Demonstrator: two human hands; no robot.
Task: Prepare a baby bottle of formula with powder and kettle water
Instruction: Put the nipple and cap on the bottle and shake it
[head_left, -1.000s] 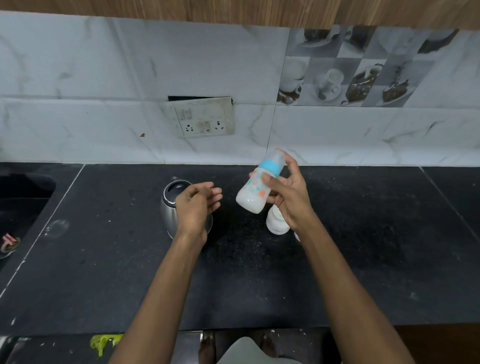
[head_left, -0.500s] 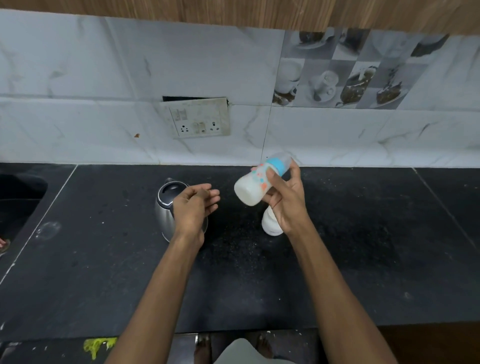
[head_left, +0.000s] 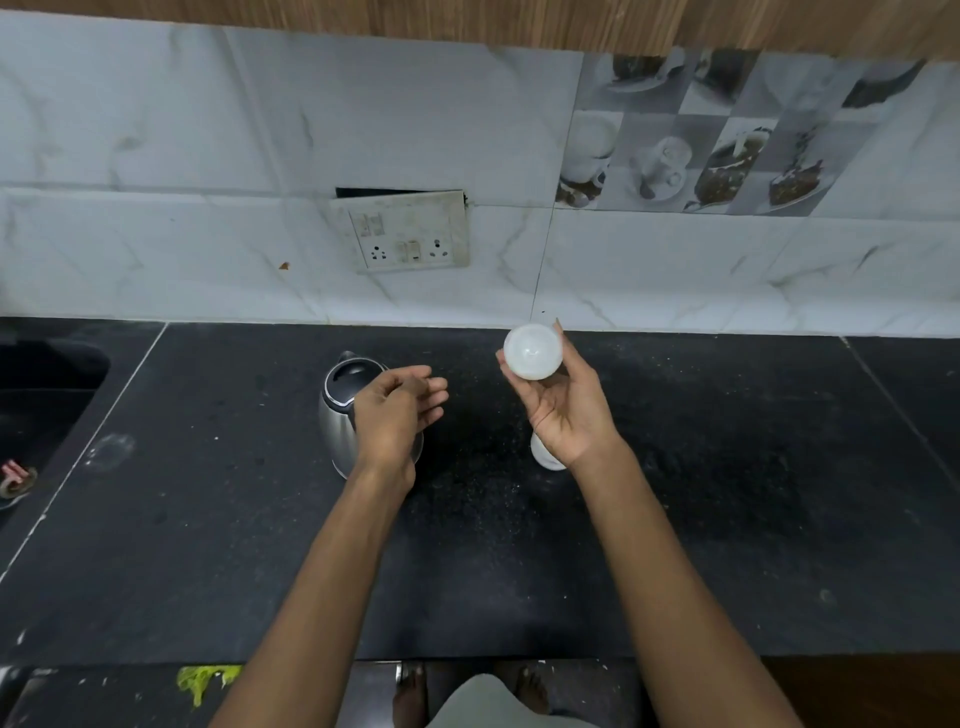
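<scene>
My right hand (head_left: 563, 410) grips the baby bottle (head_left: 532, 350) above the black counter (head_left: 519, 545). The bottle is tipped so that its round white base faces the camera; its blue collar and teat are hidden behind it. Below my right wrist a white container (head_left: 543, 457) stands on the counter, mostly covered by the hand. My left hand (head_left: 397, 415) hovers over the steel kettle (head_left: 337, 415) with its black lid, fingers loosely curled and holding nothing.
A sink (head_left: 47, 395) is sunk into the counter at the far left. A switch and socket plate (head_left: 408, 234) sits on the marble-tiled wall behind. White powder specks dust the counter between kettle and container. A green scrap (head_left: 205, 678) lies below the front edge.
My right hand has tipped the bottle further, from slanted with the blue collar showing to its base pointing at the camera. My left hand stays over the kettle.
</scene>
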